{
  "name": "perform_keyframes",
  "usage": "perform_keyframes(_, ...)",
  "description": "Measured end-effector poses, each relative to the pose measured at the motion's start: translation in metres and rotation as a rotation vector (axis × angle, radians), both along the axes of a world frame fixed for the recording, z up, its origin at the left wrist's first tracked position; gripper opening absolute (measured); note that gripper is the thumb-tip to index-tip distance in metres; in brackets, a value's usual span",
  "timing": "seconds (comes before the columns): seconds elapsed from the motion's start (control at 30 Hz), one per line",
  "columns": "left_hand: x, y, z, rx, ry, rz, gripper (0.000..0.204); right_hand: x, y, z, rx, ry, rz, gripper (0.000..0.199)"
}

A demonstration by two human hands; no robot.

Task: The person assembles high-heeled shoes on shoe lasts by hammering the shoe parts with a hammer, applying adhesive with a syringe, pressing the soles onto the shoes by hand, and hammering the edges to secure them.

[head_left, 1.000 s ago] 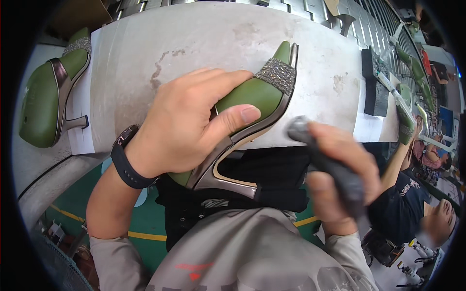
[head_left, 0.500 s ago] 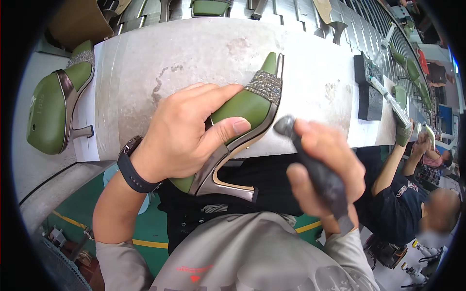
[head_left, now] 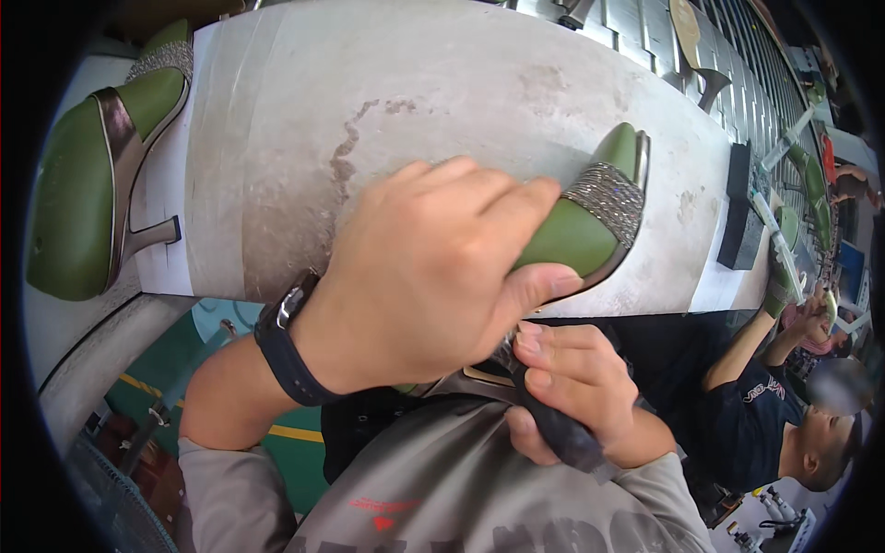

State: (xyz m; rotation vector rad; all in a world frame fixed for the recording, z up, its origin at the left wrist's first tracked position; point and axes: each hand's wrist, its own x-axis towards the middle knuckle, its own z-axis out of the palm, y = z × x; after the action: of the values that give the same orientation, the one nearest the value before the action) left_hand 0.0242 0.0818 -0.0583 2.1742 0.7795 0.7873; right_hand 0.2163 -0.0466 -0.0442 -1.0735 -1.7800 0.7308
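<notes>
A green high-heeled shoe [head_left: 576, 232] with a glittery band lies on the pale worktop, its toe pointing away from me. Closed over its upper, my left hand [head_left: 442, 249] presses the thumb against the near side edge. My right hand [head_left: 585, 387] is wrapped round the thick black grip of a dark hand tool [head_left: 558, 426]. The tool's head sits by the shoe's underside near the heel, mostly hidden behind the fingers. Much of the bronze heel is covered by my hands.
Another green heeled shoe [head_left: 69, 198] stands at the left end of the worktop [head_left: 277, 92]. A black block [head_left: 737, 207] rests at the right. A slatted metal conveyor [head_left: 636, 41] runs behind. At the right works another person [head_left: 770, 405].
My left hand and the shoe have shifted right in the picture. My right hand has brought the tool down and left, from beside the shoe to its underside near the heel.
</notes>
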Motion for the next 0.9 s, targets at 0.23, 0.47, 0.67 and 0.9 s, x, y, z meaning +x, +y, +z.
perform_keyframes(0.23,-0.001,0.001,0.002,-0.008,-0.004,0.019,0.046,-0.008,0.011,0.017,0.057,-0.176,-0.012,0.038)
perform_keyframes(0.47,-0.01,0.001,0.005,-0.153,0.049,0.009,0.042,0.018,-0.006,0.033,0.098,-0.139,-0.031,0.043)
perform_keyframes(0.67,0.002,-0.002,0.013,-0.137,0.054,0.003,0.039,-0.01,0.01,0.001,0.247,-0.146,-0.056,0.041)
perform_keyframes(0.9,-0.008,0.002,0.008,-0.144,0.062,0.056,0.04,0.0,-0.006,0.033,0.242,0.109,-0.168,0.033)
